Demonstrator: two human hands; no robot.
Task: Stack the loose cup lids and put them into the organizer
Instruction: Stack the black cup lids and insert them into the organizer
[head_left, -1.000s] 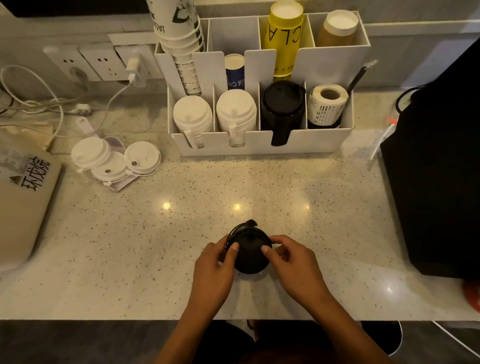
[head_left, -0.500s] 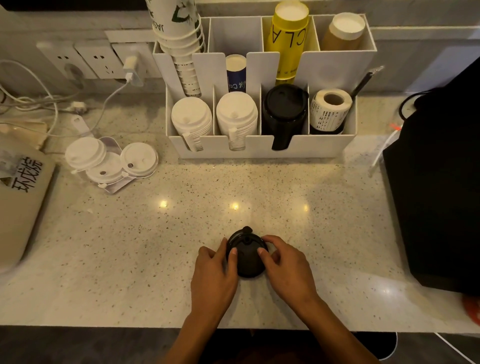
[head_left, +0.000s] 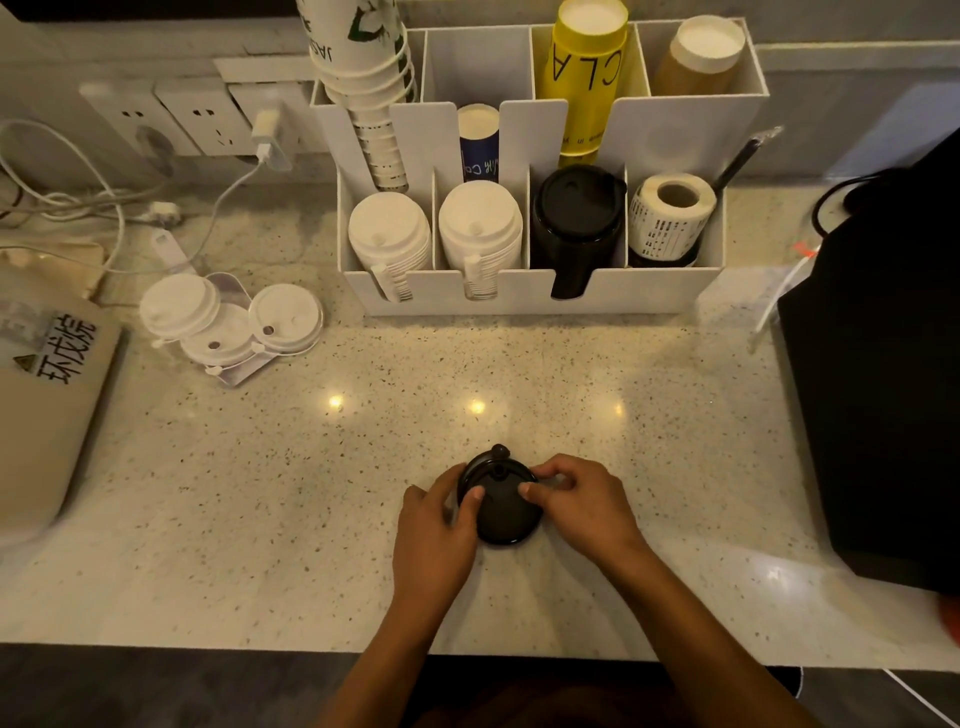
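A small stack of black cup lids (head_left: 501, 506) rests on the speckled counter near the front edge. My left hand (head_left: 436, 530) grips its left side with the thumb on top. My right hand (head_left: 576, 501) pinches its right rim. Three loose white lids (head_left: 228, 322) lie at the left on a clear plastic sheet. The white organizer (head_left: 519, 299) stands at the back. Its front row holds two stacks of white lids (head_left: 389, 234), a stack of black lids (head_left: 574, 218) and a label roll (head_left: 670, 218).
Paper cups (head_left: 363, 78) and a yellow cup stack (head_left: 587, 73) fill the organizer's back row. A black machine (head_left: 883, 364) stands at the right. A beige bag (head_left: 47, 395) lies at the left, with wall sockets and white cables (head_left: 104, 197) behind it.
Both hands have stayed on the black lid stack. The right fingers have shifted up to the stack's right rim, and the stack's tab now points away from me.
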